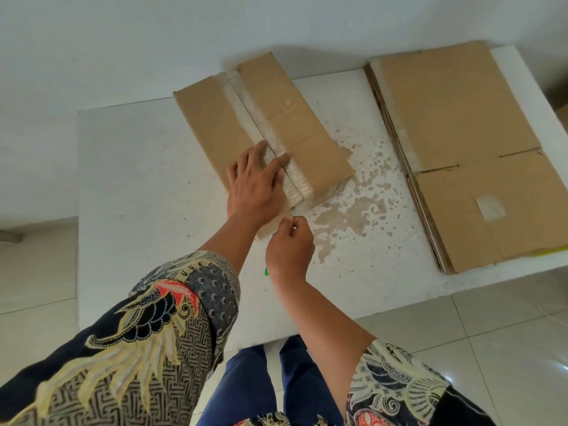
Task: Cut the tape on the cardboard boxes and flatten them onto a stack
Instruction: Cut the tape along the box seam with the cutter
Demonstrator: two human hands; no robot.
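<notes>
A closed cardboard box [215, 124] stands on the white table [147, 179], with a strip of clear tape [261, 118] running along its top seam. My left hand [255, 182] lies flat on the near end of the box top, fingers straight, beside the seam. Just below the box's near edge, my right hand [289, 247] grips a green cutter [266, 271]; only a green tip shows under the palm and a small bit at the fingertips. A stack of flattened boxes [461, 149] lies on the right side of the table.
Brownish stains [356, 192] mark the table between the box and the stack. The table's near edge runs just in front of my blue trousers [276, 382]. Pale floor tiles [491, 333] lie to the right, and a white wall stands behind the table.
</notes>
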